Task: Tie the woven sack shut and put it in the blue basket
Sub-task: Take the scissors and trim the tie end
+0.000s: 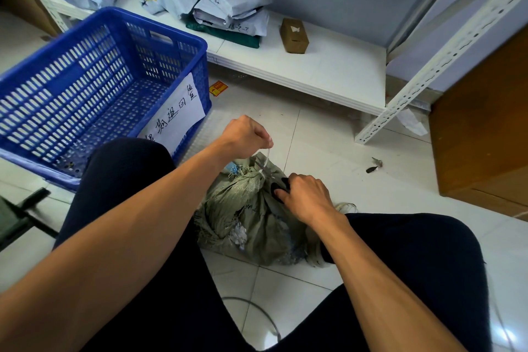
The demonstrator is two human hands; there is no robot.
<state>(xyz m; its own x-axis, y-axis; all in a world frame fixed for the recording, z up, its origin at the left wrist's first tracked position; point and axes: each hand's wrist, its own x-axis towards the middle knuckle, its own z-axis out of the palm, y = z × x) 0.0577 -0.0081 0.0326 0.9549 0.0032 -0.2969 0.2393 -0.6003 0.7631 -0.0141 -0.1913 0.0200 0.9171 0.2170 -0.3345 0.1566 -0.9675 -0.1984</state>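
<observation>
Woven sack (251, 217) on the floor tiles between the knees, neck bunched and cinched with a white tie (265, 161). Left hand (247, 136) fisted, pinching the loose end of the tie and pulling it up taut from the neck. Right hand (307, 198) closed around the black handles of scissors (278, 186), blades at the tie just above the knot; whether the blades are spread or pressed together cannot be told.

Judged from this: tying all but done, neck shut; trimming of the spare tie in hand. Left to do: cut the tail, put the scissors down, lift the sack into the blue basket (94, 88). Basket just to the left of the sack, near the left knee, tilted open toward the camera, nothing inside as far as visible.

Writing: white paper sheet (174, 114) on the basket's near wall with handwritten Chinese characters, partly hidden by the knee, not read with certainty. Pale parcels (228, 6) on the low shelf (328, 71), 1 with a yellow and red sticker, another with handwriting like "18-3-7". Small yellow and red label (218, 88) on the floor, too small to read. Brown box (294, 36) unmarked.
</observation>
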